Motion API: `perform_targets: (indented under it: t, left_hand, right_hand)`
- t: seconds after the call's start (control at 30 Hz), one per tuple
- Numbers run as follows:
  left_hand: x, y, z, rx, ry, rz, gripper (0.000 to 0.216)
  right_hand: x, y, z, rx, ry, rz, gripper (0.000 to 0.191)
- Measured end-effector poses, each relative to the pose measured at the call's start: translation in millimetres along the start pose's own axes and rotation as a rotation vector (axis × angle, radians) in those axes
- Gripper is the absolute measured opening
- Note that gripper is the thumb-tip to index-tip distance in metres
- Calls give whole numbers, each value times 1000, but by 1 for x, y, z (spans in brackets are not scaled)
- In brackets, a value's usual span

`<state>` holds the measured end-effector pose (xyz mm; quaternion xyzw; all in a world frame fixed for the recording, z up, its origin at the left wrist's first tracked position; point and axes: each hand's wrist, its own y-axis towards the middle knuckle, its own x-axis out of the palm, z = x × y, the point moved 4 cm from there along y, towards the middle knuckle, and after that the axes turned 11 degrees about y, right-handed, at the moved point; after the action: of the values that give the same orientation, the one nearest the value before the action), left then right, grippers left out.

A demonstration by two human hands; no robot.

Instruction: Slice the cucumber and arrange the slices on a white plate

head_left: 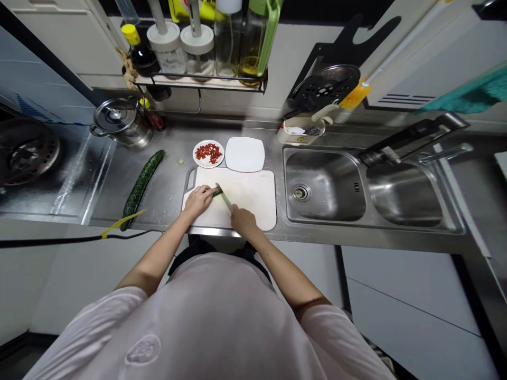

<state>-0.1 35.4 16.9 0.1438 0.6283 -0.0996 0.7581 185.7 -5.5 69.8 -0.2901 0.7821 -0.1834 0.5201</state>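
Beneath the fingers of both hands lies the board point(253, 199), with the long cucumber point(142, 183) well to their left, the squarish plate point(245, 154) beyond them and the dish point(217, 162) of red bits point(208, 153) beyond the left ones. The right hand point(244, 221) has its fingers wrapped round the knife point(226, 199), while the left hand point(199, 200), fingers close together, holds the cut piece point(217, 191) on the board at their tips

Head-worn view, forward and down.
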Motion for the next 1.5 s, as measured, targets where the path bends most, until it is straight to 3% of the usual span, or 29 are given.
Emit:
perform_targets:
  t: [0.9,1.23,1.5]
  left_hand:
    - [-1,2,-1,-8,-18,-38,37]
    - [-2,4,-3,-26,-32,-49,36]
    - [-4,5,-1,-18,-32,-53,36]
  right_hand:
    - [-7,51,-26,-127,-28,141,29]
    - [7,27,-4,-81,-50,83,26]
    - [4,38,-11,-107,-33,126,28]
